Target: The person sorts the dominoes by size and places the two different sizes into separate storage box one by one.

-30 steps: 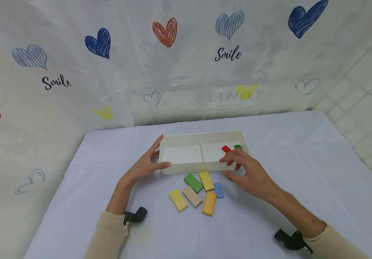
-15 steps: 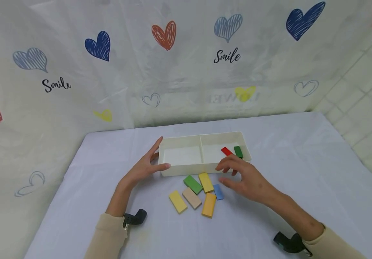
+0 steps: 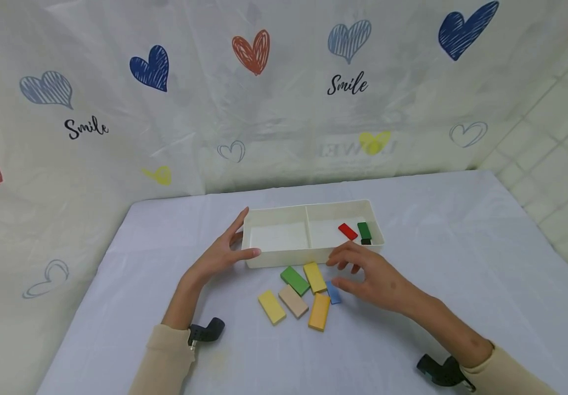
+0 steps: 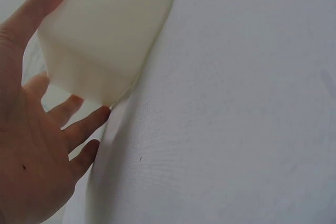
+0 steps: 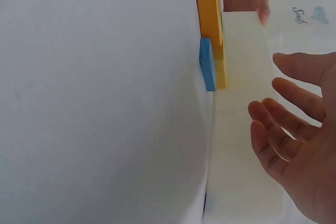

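A white two-compartment box (image 3: pixel 284 259) stands on the table. My left hand (image 3: pixel 214 257) holds its left end, thumb on the front wall and index finger at the back corner; the left wrist view shows other fingertips (image 4: pixel 105 113) against the end wall. My right hand (image 3: pixel 382 278) hovers, fingers loosely bent and holding nothing, in front of the box's right half. Nearest its thumb lies a thin blue block (image 3: pixel 333 293). Beside that are a yellow block (image 3: pixel 315 277) and an orange block (image 3: pixel 319 311). The right compartment contains red (image 3: pixel 348 231), green (image 3: pixel 364 230) and black (image 3: pixel 365 241) pieces.
Left of the orange block lie a green block (image 3: pixel 295 280), a beige block (image 3: pixel 293 302) and another yellow block (image 3: pixel 271 307). White cloth (image 3: pixel 363 356) covers the table. Behind it hangs a sheet (image 3: pixel 284 109) printed with hearts.
My right hand has moved back from above the right compartment toward the blue block, uncovering the red, green and black pieces. My left hand stays on the box.
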Motion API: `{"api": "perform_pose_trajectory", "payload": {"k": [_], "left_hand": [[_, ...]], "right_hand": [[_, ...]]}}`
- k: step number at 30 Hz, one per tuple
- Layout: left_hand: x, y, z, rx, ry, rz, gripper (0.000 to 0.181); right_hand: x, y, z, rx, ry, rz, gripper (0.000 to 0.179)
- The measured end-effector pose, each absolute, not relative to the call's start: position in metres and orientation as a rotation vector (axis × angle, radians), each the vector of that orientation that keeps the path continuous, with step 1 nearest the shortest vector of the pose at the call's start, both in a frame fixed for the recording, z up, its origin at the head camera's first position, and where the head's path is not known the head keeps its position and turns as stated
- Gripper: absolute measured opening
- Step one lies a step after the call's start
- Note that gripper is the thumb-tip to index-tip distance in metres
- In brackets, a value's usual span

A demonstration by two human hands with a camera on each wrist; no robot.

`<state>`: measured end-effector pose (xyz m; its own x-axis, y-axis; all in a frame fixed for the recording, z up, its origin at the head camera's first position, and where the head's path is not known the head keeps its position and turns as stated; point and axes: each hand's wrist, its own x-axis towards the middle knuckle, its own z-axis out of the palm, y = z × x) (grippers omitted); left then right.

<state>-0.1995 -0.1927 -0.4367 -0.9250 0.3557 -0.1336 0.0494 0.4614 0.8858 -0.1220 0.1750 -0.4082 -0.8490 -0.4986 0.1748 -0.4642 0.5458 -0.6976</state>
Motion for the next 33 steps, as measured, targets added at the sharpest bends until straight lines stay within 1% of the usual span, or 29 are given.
{"api": "perform_pose_trajectory", "payload": {"k": [17, 29, 33], "left_hand": [[-0.2003, -0.1919, -0.4353, 0.354, 2.427, 1.428, 0.099], [-0.1986, -0.192, -0.4353, 0.343, 2.415, 1.436, 0.102], [-0.1974, -0.1913, -0.4334, 0.336, 2.418, 1.438, 0.1]], "right_hand": [[-0.1241, 0.1784, -0.4128, -0.844, 2.627, -1.071, 0.029], [-0.1261, 0.1781, -0.4166, -0.805, 2.593, -1.003, 0.034], [-0.1261, 0.1776, -0.4169, -0.811, 2.595, -0.993, 0.035]]}}
